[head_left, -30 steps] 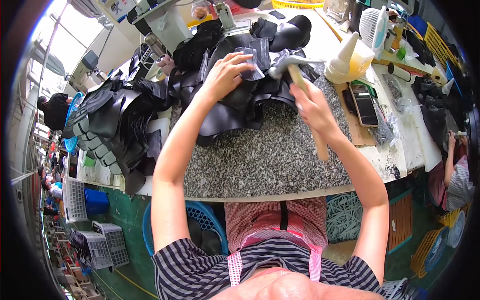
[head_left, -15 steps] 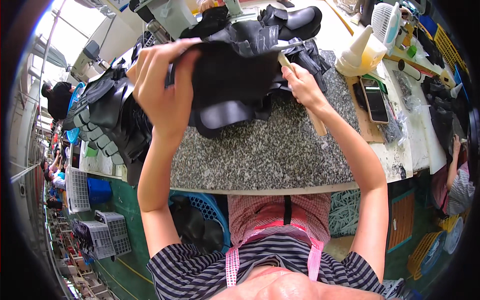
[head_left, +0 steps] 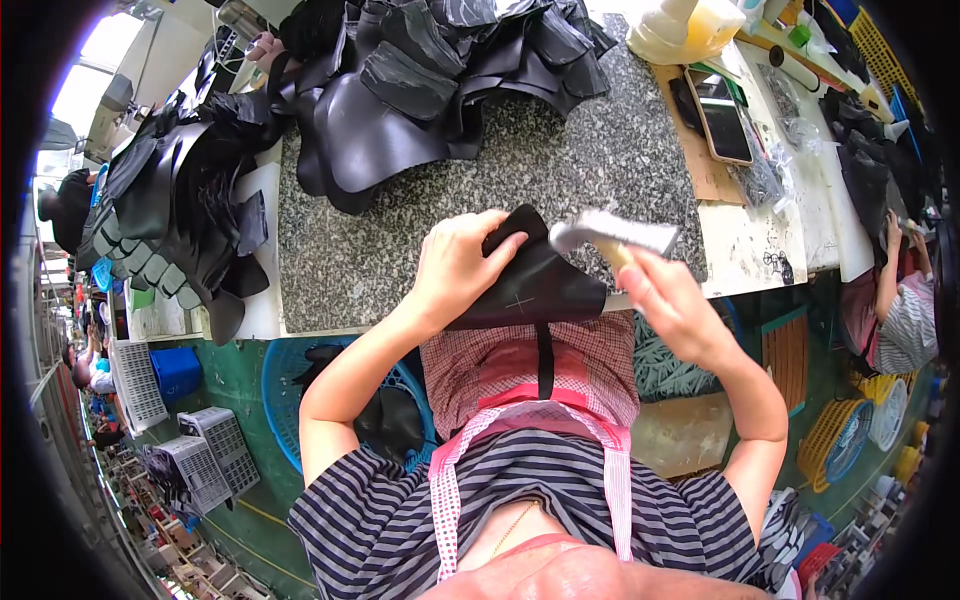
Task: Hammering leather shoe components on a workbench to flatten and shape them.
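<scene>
My left hand (head_left: 462,262) holds down a black leather piece (head_left: 540,282) at the front edge of the speckled stone slab (head_left: 400,255). Its thumb lies over the folded upper part, and a light cross mark shows on the leather. In my right hand (head_left: 672,305) is a hammer (head_left: 612,236), gripped by its pale handle. The metal head, smeared by motion, is raised just right of the leather, apart from it. Beyond, a heap of black leather pieces (head_left: 380,130) covers the far part of the slab.
More black leather pieces (head_left: 180,200) are piled at the left. On the right lie a phone (head_left: 722,115) and a yellowish plastic bottle (head_left: 680,35). A blue basket (head_left: 285,390) stands below the table edge. At far right, a co-worker's arm (head_left: 888,255) reaches to black material.
The leather piece has come down from the air onto the slab's near edge, with my left hand on it. My right hand has brought the hammer nearer and turned its head toward the leather.
</scene>
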Available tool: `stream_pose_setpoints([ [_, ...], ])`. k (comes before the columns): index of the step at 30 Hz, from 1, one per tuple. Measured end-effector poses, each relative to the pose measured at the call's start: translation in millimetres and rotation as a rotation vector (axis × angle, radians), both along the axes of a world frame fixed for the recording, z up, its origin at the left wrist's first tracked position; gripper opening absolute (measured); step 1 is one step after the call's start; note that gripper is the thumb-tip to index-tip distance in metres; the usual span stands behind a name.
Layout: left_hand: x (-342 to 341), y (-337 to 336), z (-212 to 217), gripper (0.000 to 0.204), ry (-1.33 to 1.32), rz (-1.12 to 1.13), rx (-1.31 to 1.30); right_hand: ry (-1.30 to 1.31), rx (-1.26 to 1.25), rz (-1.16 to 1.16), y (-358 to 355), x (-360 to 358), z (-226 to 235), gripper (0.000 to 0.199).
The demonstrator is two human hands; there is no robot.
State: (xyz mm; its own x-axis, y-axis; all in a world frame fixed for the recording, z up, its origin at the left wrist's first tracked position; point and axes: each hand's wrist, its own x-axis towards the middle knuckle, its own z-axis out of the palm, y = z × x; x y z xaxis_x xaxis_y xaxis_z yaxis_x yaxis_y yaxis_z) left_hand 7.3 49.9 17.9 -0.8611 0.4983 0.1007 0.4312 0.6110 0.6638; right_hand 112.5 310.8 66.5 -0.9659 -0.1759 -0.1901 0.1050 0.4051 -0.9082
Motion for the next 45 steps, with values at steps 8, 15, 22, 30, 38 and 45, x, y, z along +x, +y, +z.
stream_pose_setpoints([
  [8,-14,-4,8,0.024,-0.078,-0.284,0.008,0.022,0.102,0.054,-11,21,-26,0.020],
  [15,-18,6,6,0.018,-0.002,-0.212,-0.117,0.049,0.168,0.078,-11,22,-32,0.021],
  [22,-30,5,7,0.027,-0.229,-0.140,-0.107,0.061,0.150,0.084,-10,19,-31,0.022],
  [30,-32,8,13,0.029,-0.283,-0.135,-0.192,0.093,0.191,-0.007,-7,-11,2,0.023],
  [38,-31,5,12,0.028,-0.239,-0.156,-0.181,0.145,0.230,0.041,-19,-15,-13,0.025],
  [45,-17,-13,10,0.027,-0.181,-0.186,-0.069,0.079,0.290,0.081,-30,-6,-22,0.024],
])
